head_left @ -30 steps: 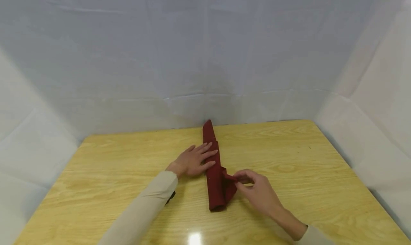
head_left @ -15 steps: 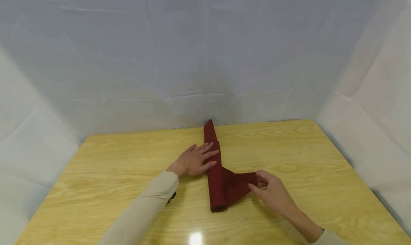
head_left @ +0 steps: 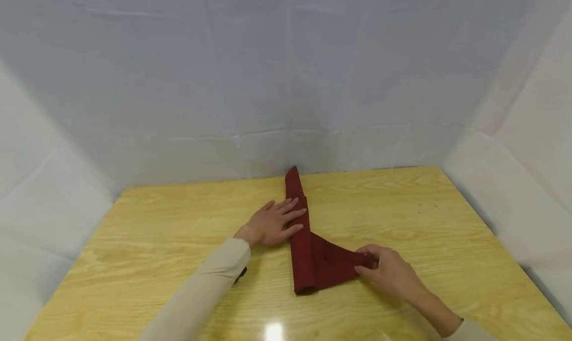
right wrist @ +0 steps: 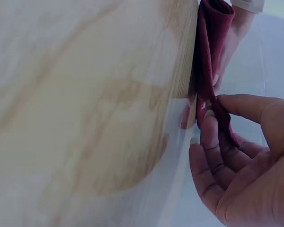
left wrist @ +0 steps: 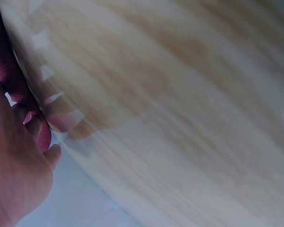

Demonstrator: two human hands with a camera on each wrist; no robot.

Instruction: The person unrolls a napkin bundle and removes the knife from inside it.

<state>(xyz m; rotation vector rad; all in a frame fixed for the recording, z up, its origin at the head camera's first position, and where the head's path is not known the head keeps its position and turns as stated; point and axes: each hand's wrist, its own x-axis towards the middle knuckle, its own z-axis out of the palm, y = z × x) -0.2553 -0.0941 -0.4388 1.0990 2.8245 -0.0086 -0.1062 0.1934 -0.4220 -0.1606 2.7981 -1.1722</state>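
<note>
Glossy wood-grain table [head_left: 156,219]. Left hand [head_left: 270,224] spread on rolled maroon cloth [head_left: 303,264]; right hand [head_left: 394,274] pinches its flap [head_left: 334,265], 4 o'clock.

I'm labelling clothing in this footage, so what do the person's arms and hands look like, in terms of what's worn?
The left hand and right hand are gloveless. Both arms wear plain beige sleeves. A small dark object shows beside the left sleeve; I can't tell what it is.
</note>
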